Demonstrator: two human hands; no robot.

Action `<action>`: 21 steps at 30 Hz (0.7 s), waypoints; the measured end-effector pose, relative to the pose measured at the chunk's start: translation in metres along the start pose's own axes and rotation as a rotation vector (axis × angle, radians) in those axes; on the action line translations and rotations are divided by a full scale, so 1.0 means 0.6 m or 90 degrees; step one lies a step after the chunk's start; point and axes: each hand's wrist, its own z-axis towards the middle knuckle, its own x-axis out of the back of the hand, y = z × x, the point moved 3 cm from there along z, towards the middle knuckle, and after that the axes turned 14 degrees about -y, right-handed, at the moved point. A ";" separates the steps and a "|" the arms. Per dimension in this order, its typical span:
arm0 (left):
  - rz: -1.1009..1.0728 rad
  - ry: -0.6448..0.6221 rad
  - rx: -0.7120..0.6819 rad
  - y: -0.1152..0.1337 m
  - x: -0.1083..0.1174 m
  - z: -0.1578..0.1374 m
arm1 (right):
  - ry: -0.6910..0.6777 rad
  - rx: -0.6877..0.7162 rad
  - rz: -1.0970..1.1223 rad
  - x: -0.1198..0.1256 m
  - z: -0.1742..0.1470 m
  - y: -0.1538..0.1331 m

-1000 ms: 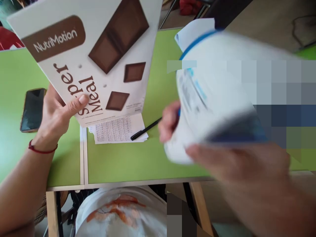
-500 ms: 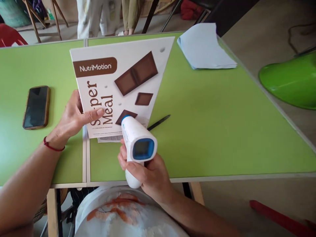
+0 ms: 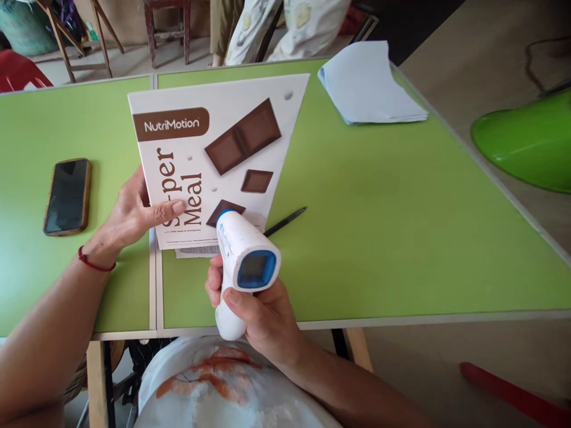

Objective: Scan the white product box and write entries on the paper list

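My left hand (image 3: 138, 208) grips the lower left side of a white NutriMotion box (image 3: 241, 131) printed with chocolate pieces. Its thumb lies across the front; the other fingers are hidden behind. The box stands tilted above the green table. In my right hand (image 3: 263, 312) is a white infrared thermometer (image 3: 243, 252), its fingers wrapped round the handle. The blue-rimmed nose points at the box's lower part, and the dark screen faces me. A dark pen (image 3: 286, 221) lies on the table, one end behind the thermometer. A printed sheet (image 3: 196, 252) shows under the box.
On the green table (image 3: 401, 238), a phone (image 3: 68, 196) in a brown case lies at left and folded white papers (image 3: 370, 86) at the far right. A green chair (image 3: 526, 145) stands off the right edge. Beyond the far edge are people's legs (image 3: 307, 27) and a stool (image 3: 167, 24).
The thermometer and my right hand have shifted slightly left. The box's top has dipped a little. Beyond the table, a person's legs have moved right, uncovering the stool.
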 end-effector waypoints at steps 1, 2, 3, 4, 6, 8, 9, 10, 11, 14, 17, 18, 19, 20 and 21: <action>-0.001 0.000 -0.003 0.000 0.000 0.000 | 0.000 -0.001 -0.003 0.000 0.000 0.001; -0.002 -0.001 -0.006 0.000 0.000 0.000 | 0.000 -0.001 -0.004 0.000 0.000 0.001; -0.004 -0.002 -0.011 0.001 0.000 0.000 | -0.003 0.001 -0.003 -0.001 0.000 0.002; -0.006 -0.005 -0.017 0.001 0.000 0.001 | -0.006 0.004 0.000 -0.002 0.000 0.003; -0.009 -0.009 -0.026 0.002 0.000 0.001 | -0.009 0.010 0.003 -0.003 0.000 0.004; -0.009 -0.016 -0.031 0.004 0.000 0.001 | -0.002 0.010 0.004 -0.003 0.001 0.005; -0.010 -0.020 -0.031 0.004 0.000 0.001 | 0.004 0.010 0.005 -0.002 0.001 0.006; -0.012 -0.023 -0.030 0.004 0.001 0.001 | 0.007 0.008 0.005 -0.002 0.001 0.006; -0.015 -0.025 -0.026 0.003 0.001 0.001 | 0.007 0.007 0.004 -0.002 0.001 0.007; -0.017 -0.020 -0.012 0.003 0.002 0.000 | -0.007 0.000 0.001 -0.001 0.001 0.005; -0.017 -0.023 -0.013 0.003 0.002 0.000 | -0.019 0.004 0.004 -0.001 0.002 -0.001; -0.020 -0.025 -0.014 0.003 0.001 0.000 | -0.025 0.007 0.006 -0.001 0.002 -0.004; -0.022 -0.025 -0.013 0.003 0.001 0.000 | -0.032 0.010 0.010 -0.001 0.002 -0.006; -0.022 -0.024 -0.011 0.002 0.001 0.000 | -0.039 0.011 0.015 -0.001 0.002 -0.007; -0.020 -0.023 -0.009 0.002 0.001 0.001 | -0.044 0.012 0.019 -0.002 0.003 -0.009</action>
